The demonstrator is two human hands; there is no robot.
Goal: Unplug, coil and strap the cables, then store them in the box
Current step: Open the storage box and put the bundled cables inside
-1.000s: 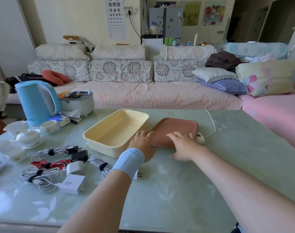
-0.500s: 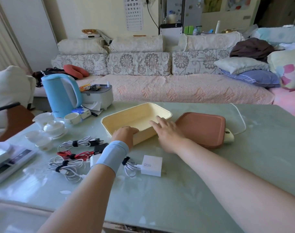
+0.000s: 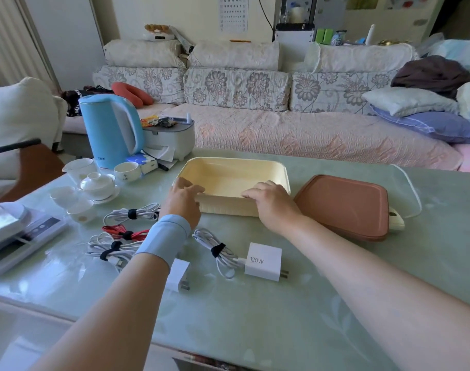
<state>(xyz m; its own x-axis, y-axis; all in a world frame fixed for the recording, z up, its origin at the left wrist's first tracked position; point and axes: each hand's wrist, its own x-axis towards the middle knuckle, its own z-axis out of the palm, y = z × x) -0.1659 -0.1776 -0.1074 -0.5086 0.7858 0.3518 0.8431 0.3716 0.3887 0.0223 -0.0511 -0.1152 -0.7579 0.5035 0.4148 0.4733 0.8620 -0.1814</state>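
Since the earlier frame the cream box (image 3: pixel 228 208) had swung round from its slanted position so that one long side faced the near edge of the desk (image 3: pixel 255 322), and both hands had shifted to its near rim. The box stood open and empty around the middle of the desk, toward the far edge. The left hand (image 3: pixel 184 200), with a pale blue wristband (image 3: pixel 165 236) on its wrist, held the near-left corner with its fingers laid over the rim. The right hand (image 3: pixel 272 203) gripped the near rim close to the right corner, fingers curled over the edge. Just right of the box lay its reddish-brown lid (image 3: pixel 343 204), flat on the desk, with a loose white cable (image 3: pixel 413 194) looping past it toward the right edge. Nearer the person, a white 120W charger (image 3: pixel 263 261) lay with its strapped white cable (image 3: pixel 217 250) attached, and a small white plug adapter (image 3: pixel 178 274) sat beside the left forearm. Toward the left edge lay three more strapped coils: a white coil (image 3: pixel 132 214), a red coil (image 3: pixel 125 233) and another white bundle (image 3: pixel 110 249). A blue kettle (image 3: pixel 108 129) and white tea cups (image 3: pixel 97 183) stood at the far-left corner.
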